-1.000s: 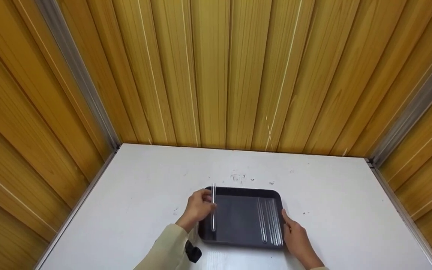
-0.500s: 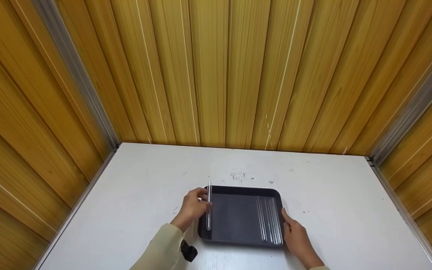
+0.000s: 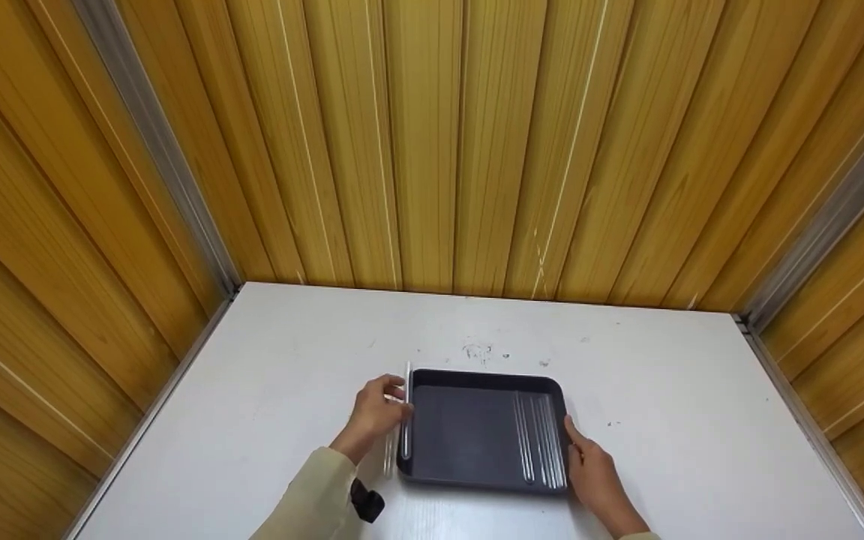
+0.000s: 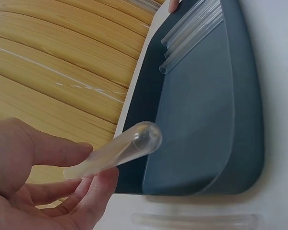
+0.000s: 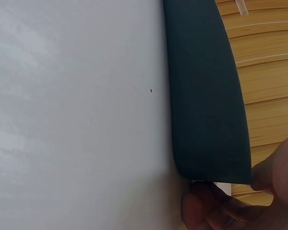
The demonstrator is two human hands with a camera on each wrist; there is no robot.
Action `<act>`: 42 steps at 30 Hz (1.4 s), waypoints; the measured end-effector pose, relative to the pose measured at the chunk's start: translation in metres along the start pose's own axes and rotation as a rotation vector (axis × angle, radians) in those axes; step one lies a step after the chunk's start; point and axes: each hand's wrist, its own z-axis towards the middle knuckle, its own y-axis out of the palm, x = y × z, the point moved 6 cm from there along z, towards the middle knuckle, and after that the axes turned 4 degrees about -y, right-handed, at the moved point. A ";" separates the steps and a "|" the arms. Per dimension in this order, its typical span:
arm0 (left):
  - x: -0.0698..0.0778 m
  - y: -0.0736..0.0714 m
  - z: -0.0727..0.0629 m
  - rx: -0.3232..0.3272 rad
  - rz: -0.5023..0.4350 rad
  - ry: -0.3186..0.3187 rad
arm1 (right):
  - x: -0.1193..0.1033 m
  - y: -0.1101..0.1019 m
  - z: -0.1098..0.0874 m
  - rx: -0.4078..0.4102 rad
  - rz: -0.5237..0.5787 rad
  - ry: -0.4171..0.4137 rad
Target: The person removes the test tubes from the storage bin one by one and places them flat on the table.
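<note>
Thumb and fingers of my left hand (image 3: 374, 412) pinch a clear test tube (image 4: 134, 143), its rounded end pointing toward the tray in the left wrist view. From the head view, the tube overlaps the left rim of a dark rectangular tray (image 3: 462, 439). At the opposite side, my right hand (image 3: 591, 472) grips the tray's edge, thumb up at the rim and fingers low by the outer wall. Several clear test tubes (image 3: 550, 442) lie side by side in the tray's right part. Another clear tube (image 4: 197, 222) lies on the table just left of the tray.
The white table (image 3: 289, 390) bears small dark marks behind the tray. Wood-patterned panels (image 3: 424, 150) wall it in at the back and both sides, with grey metal posts (image 3: 177, 172) at the corners. A black device (image 3: 367, 501) is strapped at the left sleeve.
My left hand has carried the test tube leftward, from above the tray's left part to its left rim. The tray and my right hand have stayed in place.
</note>
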 end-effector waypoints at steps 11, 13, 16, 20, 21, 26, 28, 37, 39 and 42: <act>-0.009 -0.007 0.000 0.011 -0.016 -0.013 | -0.002 -0.001 -0.001 -0.009 -0.003 0.007; -0.011 -0.009 0.000 0.017 -0.011 -0.012 | -0.001 -0.001 -0.001 -0.013 -0.001 0.013; -0.013 -0.012 0.000 0.023 -0.008 -0.012 | 0.000 -0.001 -0.001 -0.013 -0.004 0.019; -0.015 -0.013 -0.002 0.023 -0.012 -0.024 | -0.002 -0.001 -0.002 -0.007 -0.006 0.011; -0.016 -0.014 -0.002 0.021 -0.010 -0.026 | -0.002 -0.001 -0.002 -0.005 -0.003 0.013; -0.019 -0.015 -0.001 0.019 -0.014 -0.038 | -0.002 -0.001 -0.002 -0.001 0.010 0.015; -0.021 -0.015 -0.001 0.020 -0.017 -0.040 | -0.001 -0.001 -0.002 -0.004 0.016 0.021; -0.031 -0.016 0.002 0.029 -0.005 -0.055 | 0.000 -0.001 -0.001 0.006 0.016 0.024; -0.033 -0.016 0.002 0.030 0.002 -0.066 | 0.001 0.000 0.000 0.000 0.017 0.028; -0.036 -0.015 0.001 0.029 0.016 -0.076 | 0.001 0.000 0.000 -0.007 0.020 0.033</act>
